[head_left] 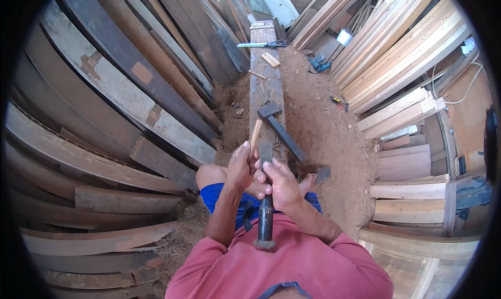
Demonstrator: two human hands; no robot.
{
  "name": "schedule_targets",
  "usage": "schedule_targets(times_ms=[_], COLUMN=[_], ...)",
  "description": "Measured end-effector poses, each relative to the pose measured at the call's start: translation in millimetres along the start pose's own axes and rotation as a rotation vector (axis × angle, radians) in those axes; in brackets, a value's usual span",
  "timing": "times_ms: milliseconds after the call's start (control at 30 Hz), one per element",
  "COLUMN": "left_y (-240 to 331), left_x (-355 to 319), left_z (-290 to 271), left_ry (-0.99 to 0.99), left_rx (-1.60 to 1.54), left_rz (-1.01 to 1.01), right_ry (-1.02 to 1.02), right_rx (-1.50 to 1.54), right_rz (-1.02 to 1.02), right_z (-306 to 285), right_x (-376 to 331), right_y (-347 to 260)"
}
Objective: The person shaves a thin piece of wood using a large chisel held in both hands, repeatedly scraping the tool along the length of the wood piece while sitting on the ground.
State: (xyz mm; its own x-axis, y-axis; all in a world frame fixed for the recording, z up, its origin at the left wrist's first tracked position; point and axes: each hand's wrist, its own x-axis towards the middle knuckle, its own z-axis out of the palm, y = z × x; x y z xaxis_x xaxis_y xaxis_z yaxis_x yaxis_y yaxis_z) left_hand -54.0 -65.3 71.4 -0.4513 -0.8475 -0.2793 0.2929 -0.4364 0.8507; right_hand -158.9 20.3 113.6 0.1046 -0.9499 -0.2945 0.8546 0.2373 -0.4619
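Chisel (265, 210) | R hand (279, 184) fist-gripped on it | L hand (241, 166) pinching wood strip (255, 134)

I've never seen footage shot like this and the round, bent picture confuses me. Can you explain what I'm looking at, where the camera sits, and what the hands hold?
The camera is worn on a person's head and looks down; its fisheye lens bends straight boards. The person in a red shirt sits astride a long wooden beam. The right hand grips a dark chisel-like tool, its butt end toward the chest. The left hand holds a slim light wood strip. On the beam lie a hammer and, farther off, a handsaw. Planks lean on both sides; sawdust covers the ground.
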Motion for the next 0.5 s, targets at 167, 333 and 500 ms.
schedule_targets(times_ms=[167, 333, 500], left_y=[-5.1, -14.7, -64.3], left_x=[-23.1, -51.5, -114.8], left_z=[-14.9, -33.2, -67.3], left_ry=[-0.046, -0.113, -0.148], left_rx=[0.169, 0.847, 0.426], left_rz=[0.046, 0.413, -0.026], right_ry=[-0.022, -0.025, -0.043], right_rx=[-0.078, -0.175, -0.140], right_rz=[0.135, 0.085, -0.209], right_z=[5.1, 8.5, -2.6], right_x=[-15.8, -30.0, -61.8], right_y=[28.6, 21.9, -14.0])
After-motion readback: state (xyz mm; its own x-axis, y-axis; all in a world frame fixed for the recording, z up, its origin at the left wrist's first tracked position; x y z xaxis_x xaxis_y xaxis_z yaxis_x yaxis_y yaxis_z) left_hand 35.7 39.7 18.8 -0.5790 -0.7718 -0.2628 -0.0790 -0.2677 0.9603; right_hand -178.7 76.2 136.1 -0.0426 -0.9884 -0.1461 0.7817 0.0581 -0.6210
